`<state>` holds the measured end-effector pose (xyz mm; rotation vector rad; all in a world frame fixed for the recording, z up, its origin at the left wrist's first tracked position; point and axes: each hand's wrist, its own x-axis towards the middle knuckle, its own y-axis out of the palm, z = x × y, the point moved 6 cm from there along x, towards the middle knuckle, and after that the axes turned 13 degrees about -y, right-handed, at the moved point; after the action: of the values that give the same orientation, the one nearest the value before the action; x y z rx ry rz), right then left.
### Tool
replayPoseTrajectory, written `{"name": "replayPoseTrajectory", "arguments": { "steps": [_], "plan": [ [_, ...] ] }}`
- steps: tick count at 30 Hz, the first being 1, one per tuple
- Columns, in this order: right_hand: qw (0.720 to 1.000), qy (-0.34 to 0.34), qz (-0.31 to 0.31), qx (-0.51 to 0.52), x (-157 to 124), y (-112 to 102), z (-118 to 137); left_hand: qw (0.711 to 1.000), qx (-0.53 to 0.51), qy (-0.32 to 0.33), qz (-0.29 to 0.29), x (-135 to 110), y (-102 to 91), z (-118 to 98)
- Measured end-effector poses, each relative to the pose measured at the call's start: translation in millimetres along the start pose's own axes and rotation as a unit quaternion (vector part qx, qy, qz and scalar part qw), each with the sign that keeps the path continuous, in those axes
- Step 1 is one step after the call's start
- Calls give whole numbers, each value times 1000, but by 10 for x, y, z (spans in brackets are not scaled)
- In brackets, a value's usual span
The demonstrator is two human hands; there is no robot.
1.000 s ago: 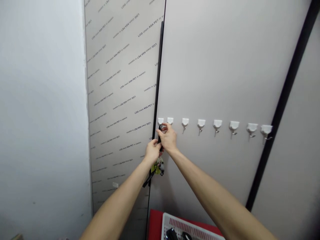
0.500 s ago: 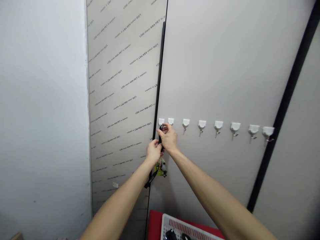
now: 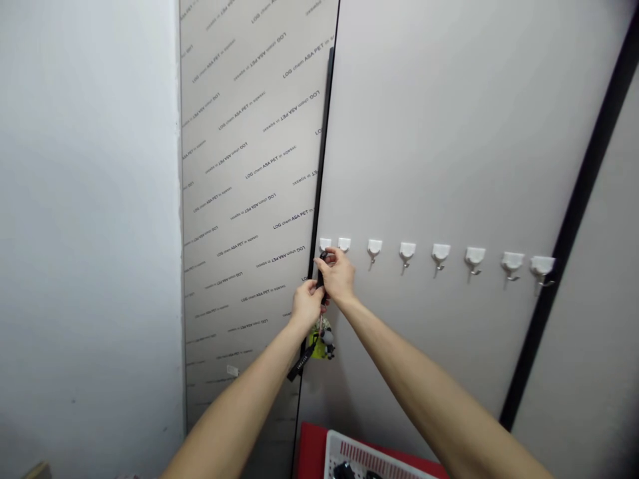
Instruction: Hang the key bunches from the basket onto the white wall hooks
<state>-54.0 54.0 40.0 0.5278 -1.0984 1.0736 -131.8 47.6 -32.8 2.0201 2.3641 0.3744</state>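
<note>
Narrowly pinched, the grip of both hands, left hand point(image 3: 306, 304) and right hand point(image 3: 338, 274), holds a dark strap point(image 3: 321, 282) near the middle of the frame, just below the leftmost hook point(image 3: 325, 244). Fingers cover much of the strap and the hook's lower part, so whether the two are joined cannot be told. The second hook point(image 3: 344, 243) is partly hidden too. The strap's long axis runs nearly upright, top end toward the leftmost hook. Below hang a grey figure point(image 3: 327, 338) and a yellow-green piece point(image 3: 316, 348), details unclear; a lettered black tag point(image 3: 301, 364) slants toward the lower left. Close on the left runs a black strip point(image 3: 324, 133), edging a printed panel point(image 3: 239, 206). Open room spreads over the plain panel point(image 3: 449, 133) at upper right. The bottom edge cuts off a white basket point(image 3: 332, 447) with indistinct dark items point(image 3: 343, 470).
</note>
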Motion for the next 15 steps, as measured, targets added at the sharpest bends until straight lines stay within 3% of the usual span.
{"name": "replayPoseTrajectory", "arguments": {
  "steps": [6, 10, 15],
  "plan": [
    [999, 11, 37, -35, -47, 47, -174, 997, 43, -53, 20, 37, 27, 104],
    [998, 20, 55, -38, -143, 64, -252, 996, 86, -25, 6, 68, 5, 123],
    [990, 11, 132, -41, -476, -70, -271, 992, 125, -9, -21, 61, -67, 143]
  ]
}}
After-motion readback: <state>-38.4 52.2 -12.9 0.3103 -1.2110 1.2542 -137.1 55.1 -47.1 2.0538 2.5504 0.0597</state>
